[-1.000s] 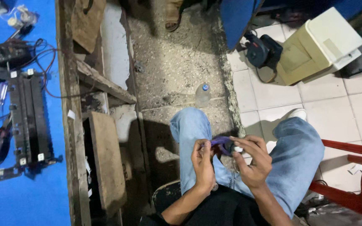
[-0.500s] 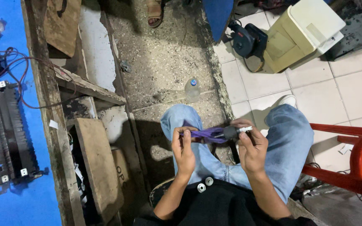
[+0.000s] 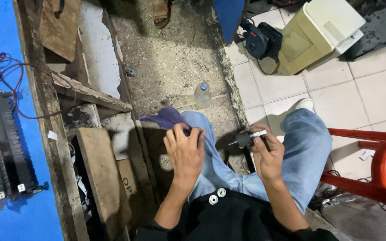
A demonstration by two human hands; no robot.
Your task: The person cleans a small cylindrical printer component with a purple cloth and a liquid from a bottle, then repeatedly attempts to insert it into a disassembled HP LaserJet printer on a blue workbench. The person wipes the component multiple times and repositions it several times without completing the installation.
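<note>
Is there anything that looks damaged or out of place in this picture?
Yes. The wooden frame on the left looks broken, with a loose plank lying askew across it, and a plastic bottle stands alone on the rough concrete floor.

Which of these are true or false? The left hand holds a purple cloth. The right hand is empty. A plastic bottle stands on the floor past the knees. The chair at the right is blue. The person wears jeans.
1. The left hand holds a purple cloth. True.
2. The right hand is empty. False: it grips a small dark part with a white tip.
3. A plastic bottle stands on the floor past the knees. True.
4. The chair at the right is blue. False: it is red.
5. The person wears jeans. True.
</note>
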